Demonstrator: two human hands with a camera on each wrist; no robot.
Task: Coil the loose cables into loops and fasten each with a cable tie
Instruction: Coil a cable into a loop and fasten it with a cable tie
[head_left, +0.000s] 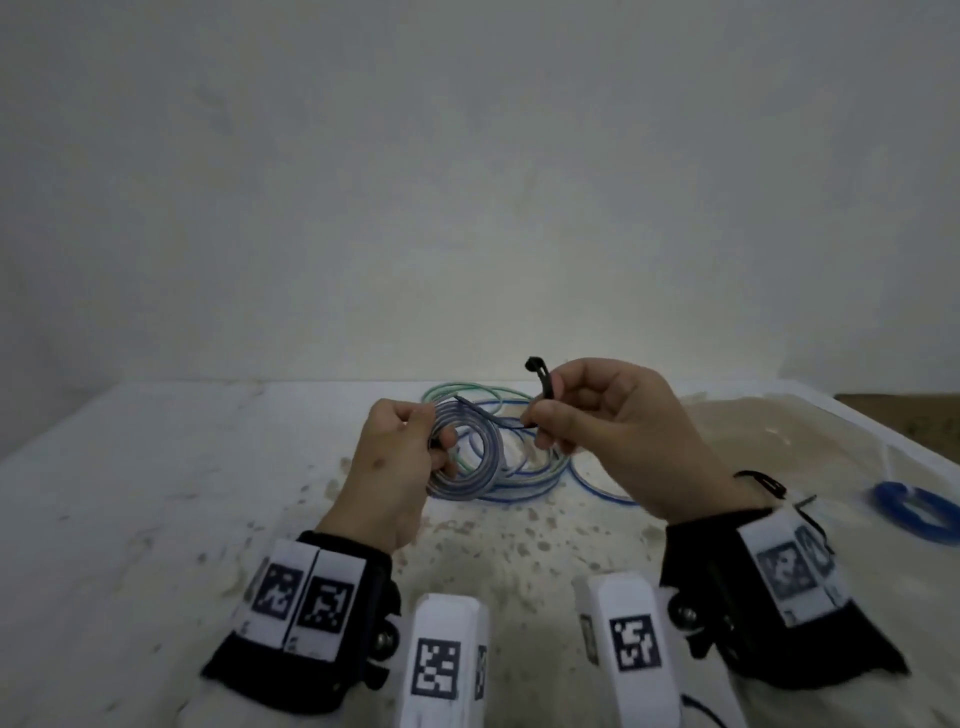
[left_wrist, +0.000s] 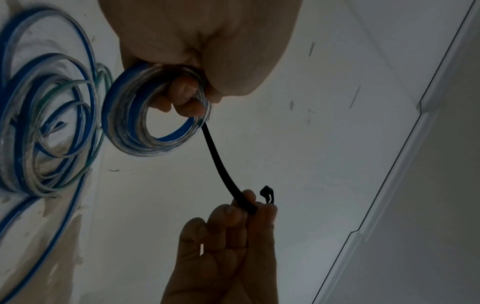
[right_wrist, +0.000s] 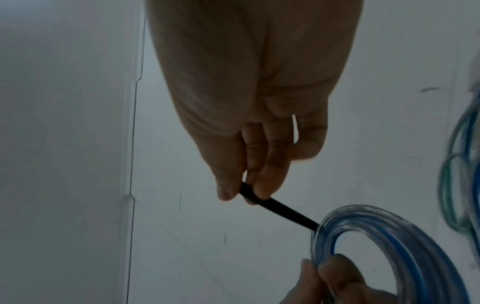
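My left hand (head_left: 415, 441) grips a small coil of clear-and-blue cable (head_left: 470, 457), held up above the table; the coil (left_wrist: 155, 115) hangs from my curled fingers. My right hand (head_left: 550, 415) pinches a black cable tie (head_left: 540, 384) between thumb and fingers. The tie (left_wrist: 221, 164) runs from the coil to my right fingertips, its head sticking up past them. In the right wrist view the tie (right_wrist: 280, 209) reaches the coil (right_wrist: 389, 236). Behind the coil lie loose blue and green cables (head_left: 519, 457) on the table.
A white stained table (head_left: 156, 467) spreads below, with a pale wall behind. A finished blue coil (head_left: 914, 512) lies at the right edge. Two white marker blocks (head_left: 447, 665) stand near the front. A brown stain patch (head_left: 779, 431) is at the right.
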